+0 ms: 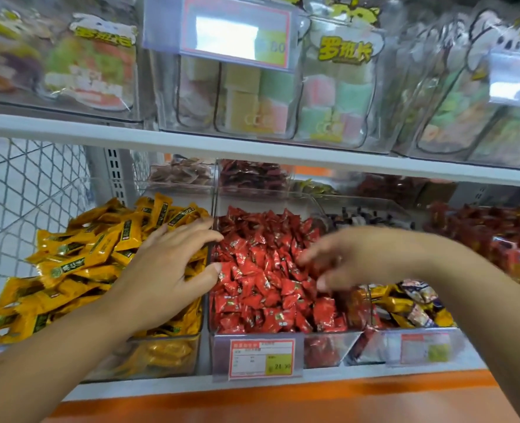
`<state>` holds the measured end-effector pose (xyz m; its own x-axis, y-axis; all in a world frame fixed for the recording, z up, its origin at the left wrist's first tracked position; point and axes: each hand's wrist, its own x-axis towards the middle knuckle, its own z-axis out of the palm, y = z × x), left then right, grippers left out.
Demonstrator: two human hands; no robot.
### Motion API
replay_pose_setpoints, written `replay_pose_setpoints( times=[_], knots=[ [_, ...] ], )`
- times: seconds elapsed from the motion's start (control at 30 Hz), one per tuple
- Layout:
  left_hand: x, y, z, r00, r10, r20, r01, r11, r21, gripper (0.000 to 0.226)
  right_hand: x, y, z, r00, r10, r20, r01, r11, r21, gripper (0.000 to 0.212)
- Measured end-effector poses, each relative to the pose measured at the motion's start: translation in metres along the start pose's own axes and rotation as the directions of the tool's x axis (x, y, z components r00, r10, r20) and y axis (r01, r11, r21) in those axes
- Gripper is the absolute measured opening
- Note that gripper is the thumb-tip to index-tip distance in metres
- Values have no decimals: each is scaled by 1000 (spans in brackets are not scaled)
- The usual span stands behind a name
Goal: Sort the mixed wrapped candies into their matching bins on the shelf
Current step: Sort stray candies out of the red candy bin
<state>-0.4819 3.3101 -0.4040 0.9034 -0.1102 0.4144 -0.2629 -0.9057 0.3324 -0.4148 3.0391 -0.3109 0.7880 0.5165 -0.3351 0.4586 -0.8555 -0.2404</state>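
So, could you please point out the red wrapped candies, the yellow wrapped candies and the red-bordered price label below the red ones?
red wrapped candies (261,288): head view, pile's middle.
yellow wrapped candies (78,264): head view, pile's middle.
red-bordered price label (261,358): head view, centre.

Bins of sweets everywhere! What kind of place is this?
Probably a shop's sweets aisle: clear bins heaped with yellow candies and red candies, a price tag clipped to the front, and bagged sweets on the shelf above.

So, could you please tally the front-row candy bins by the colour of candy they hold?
Yellow-candy bin: 1
Red-candy bin: 1
Mixed-candy bin: 1
Total: 3, leaving out the blurred reddish packets at far right.
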Motion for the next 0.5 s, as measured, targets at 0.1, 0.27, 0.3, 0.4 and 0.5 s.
replay_pose_setpoints(
  times=[0.1, 0.27, 0.3, 0.4, 0.5],
  knots=[
    [-1, -1, 0, 1000, -4, 4, 4, 1000, 6, 67, 26, -24, 38, 969, 172, 180, -119, 956, -270, 96],
    [0, -2, 1, 1000, 3, 7, -3, 1000, -11, 63, 74, -51, 81, 975, 206, 78, -203, 978, -49, 92],
    [0, -2, 1, 1000, 6, 3, -6, 1000, -19, 62, 80, -52, 79, 979, 192, 64, -199, 972, 125, 89],
    [1, -3, 0, 1000, 13, -7, -13, 1000, -25, 63, 86, -51, 58, 997, 73, -16, -51, 820, 570, 86],
    [1, -5, 0, 1000, 15, -8, -15, 1000, -10, 65, 80, -49, 28, 995, -80, -58, 96, 630, 770, 75]
  ],
)
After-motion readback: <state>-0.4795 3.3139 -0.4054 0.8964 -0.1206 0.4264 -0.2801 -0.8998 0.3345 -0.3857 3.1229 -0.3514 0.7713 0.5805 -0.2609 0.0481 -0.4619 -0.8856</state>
